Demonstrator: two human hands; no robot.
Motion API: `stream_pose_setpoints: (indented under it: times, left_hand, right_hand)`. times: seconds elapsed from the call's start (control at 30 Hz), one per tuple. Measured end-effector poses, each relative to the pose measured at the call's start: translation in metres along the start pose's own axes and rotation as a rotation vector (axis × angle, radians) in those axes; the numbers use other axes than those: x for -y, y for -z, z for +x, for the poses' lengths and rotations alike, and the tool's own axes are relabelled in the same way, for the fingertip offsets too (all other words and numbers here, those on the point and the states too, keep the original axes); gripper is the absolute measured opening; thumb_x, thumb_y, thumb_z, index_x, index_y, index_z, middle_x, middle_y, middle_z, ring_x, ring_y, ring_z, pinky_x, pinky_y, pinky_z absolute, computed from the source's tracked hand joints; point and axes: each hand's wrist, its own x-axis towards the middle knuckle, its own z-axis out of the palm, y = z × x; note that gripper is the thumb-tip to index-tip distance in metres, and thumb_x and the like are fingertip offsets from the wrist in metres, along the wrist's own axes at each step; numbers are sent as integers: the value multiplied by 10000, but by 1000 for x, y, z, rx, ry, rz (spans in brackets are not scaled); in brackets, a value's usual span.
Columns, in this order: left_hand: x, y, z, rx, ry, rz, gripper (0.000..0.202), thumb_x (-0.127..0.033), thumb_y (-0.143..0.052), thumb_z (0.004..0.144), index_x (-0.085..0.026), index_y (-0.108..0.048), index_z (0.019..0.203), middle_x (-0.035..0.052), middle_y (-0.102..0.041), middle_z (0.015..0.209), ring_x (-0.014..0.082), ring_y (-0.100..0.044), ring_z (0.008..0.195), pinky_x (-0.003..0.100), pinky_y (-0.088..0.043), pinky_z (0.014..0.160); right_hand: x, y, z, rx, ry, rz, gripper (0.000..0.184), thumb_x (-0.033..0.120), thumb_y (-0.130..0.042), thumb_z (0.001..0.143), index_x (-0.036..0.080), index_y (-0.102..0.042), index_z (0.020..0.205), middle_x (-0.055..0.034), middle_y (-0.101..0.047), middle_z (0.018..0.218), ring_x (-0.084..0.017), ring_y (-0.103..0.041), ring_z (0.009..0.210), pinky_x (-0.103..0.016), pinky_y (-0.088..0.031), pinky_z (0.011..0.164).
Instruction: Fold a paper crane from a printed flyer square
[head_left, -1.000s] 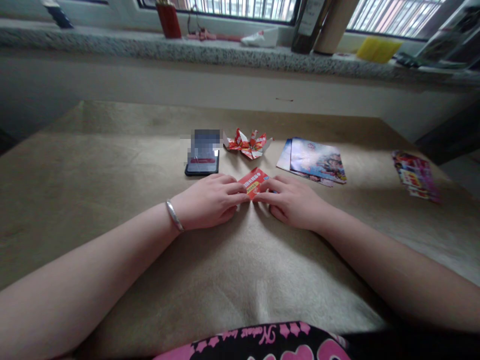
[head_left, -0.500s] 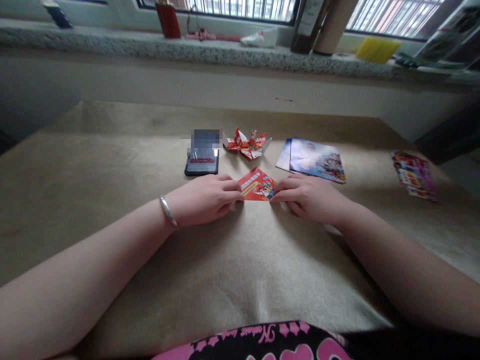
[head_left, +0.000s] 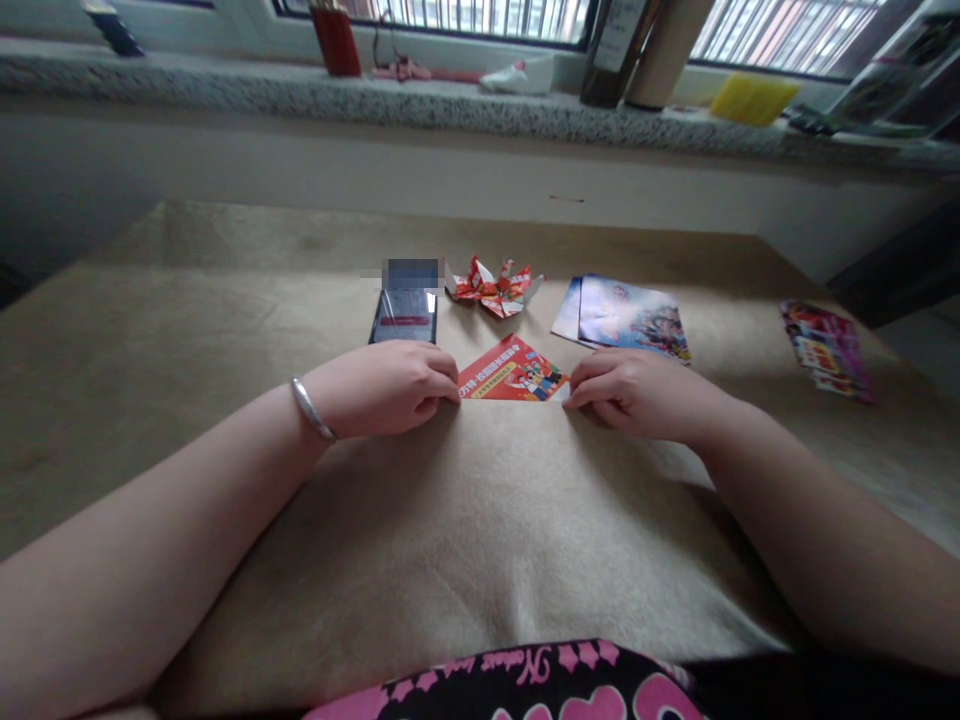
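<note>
A red printed sheet of paper (head_left: 510, 372), folded into a triangle, lies on the table with its peak pointing away from me and its long edge towards me. At its left corner my left hand (head_left: 401, 388) is closed, fingertips pinching or pressing the tip. My right hand (head_left: 634, 393) holds the right corner the same way, fingers drawn together. Just beyond the peak sit folded red and white paper shapes (head_left: 497, 288) with pointed ends. Behind my left hand lies a phone (head_left: 405, 318), its lower edge hidden by the hand.
Colourful printed sheets (head_left: 634, 312) lie behind my right hand. Farther right is a pink and purple printed packet or leaflet (head_left: 825, 350). A brown cover spreads over the table (head_left: 480, 540). Beyond it, a stone windowsill (head_left: 450, 105) carries a red cylinder (head_left: 335, 40) and a yellow object (head_left: 754, 98).
Both hands have slid outward along the triangle's long edge, the left one leftward and the right one rightward. More of the red paper shows; the phone's lower edge is now covered.
</note>
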Motion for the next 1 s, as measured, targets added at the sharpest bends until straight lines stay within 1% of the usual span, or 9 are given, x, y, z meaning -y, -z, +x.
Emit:
stream_pose_setpoints:
  times: [0.13,0.27,0.43,0.57,0.7,0.87,1.0]
  left_hand:
    - [1,3,-2,23,19,-25,337,-53,-464,769,-204,-716,934,36,-678,924,147,-610,864,237,-480,789]
    - [4,4,-6,45,67,-39,348,-62,-474,749,-224,-726,926,24,-684,922,147,-624,846,244,-491,783]
    - [9,4,-7,61,105,-45,346,-64,-473,749,-230,-733,903,14,-692,940,147,-633,841,248,-491,783]
    - [13,3,-9,70,102,-57,355,-58,-472,747,-239,-739,896,7,-695,937,143,-628,849,240,-484,795]
    - [15,2,-11,80,99,-41,357,-61,-473,748,-241,-742,901,9,-695,919,134,-618,827,224,-478,775]
    - [17,4,-12,82,120,-38,352,-71,-476,744,-252,-749,874,2,-697,908,126,-622,801,209,-473,754]
    - [18,4,-12,82,128,-42,344,-85,-465,757,-243,-750,870,6,-699,903,125,-615,800,210,-474,762]
  right_hand:
    - [-2,4,-3,15,-26,7,341,81,-434,778,212,-741,849,-49,-699,911,-151,-634,784,-292,-492,727]
    - [-7,5,-7,49,-28,36,320,113,-450,782,224,-742,846,-40,-700,919,-148,-636,795,-290,-483,738]
    - [-12,6,-12,60,-58,39,303,133,-468,782,233,-746,851,-29,-705,921,-145,-638,798,-280,-479,727]
    - [-14,9,-15,80,-82,33,296,142,-481,780,247,-747,853,-15,-711,938,-141,-643,797,-272,-481,715]
    - [-15,10,-17,96,-101,13,302,145,-487,782,266,-749,872,-3,-712,972,-140,-648,810,-268,-481,716]
    - [-15,10,-20,79,-97,0,301,140,-495,776,272,-747,875,2,-713,969,-133,-651,797,-255,-475,699]
    - [-16,11,-23,79,-131,-29,290,146,-498,773,281,-744,847,19,-713,979,-129,-656,794,-253,-467,688]
